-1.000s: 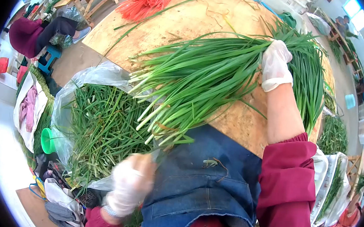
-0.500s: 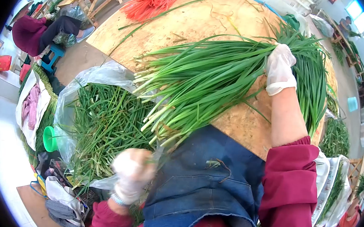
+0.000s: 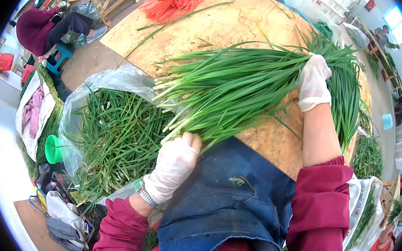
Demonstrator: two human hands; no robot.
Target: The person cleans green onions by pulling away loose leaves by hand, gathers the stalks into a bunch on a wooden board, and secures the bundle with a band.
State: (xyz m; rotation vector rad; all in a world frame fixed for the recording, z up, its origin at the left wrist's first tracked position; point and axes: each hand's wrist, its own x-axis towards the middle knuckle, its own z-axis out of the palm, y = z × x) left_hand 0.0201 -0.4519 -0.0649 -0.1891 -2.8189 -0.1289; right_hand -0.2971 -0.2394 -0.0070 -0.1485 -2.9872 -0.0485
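Observation:
A large bunch of garlic chives point(image 3: 237, 88) fans out over the wooden tabletop, its pale stem ends pointing left and its leaf tips right. My right hand point(image 3: 316, 80), in a thin white glove, is closed round the leafy part of the bunch. At the near stem ends, my gloved left hand point(image 3: 177, 159) has its fingers pinched on some chive stems; the fingertips are partly hidden. Just left of it stands a clear plastic bag point(image 3: 74, 109) full of loose chive leaves point(image 3: 121, 137). A blue apron point(image 3: 226, 194) covers my lap, with a few scraps lying on it.
Red plastic ties point(image 3: 173, 1) lie at the far side of the wooden tabletop point(image 3: 137, 34). A green cup-like container point(image 3: 53, 149) is beside the bag. Another person point(image 3: 37, 30) sits at the upper left near a blue stool point(image 3: 63, 56). White crates point(image 3: 324, 5) stand behind.
My left hand has moved up and right from over the bag's near edge to the stem ends and closed on them. My right hand still grips the bunch, shifted slightly in view.

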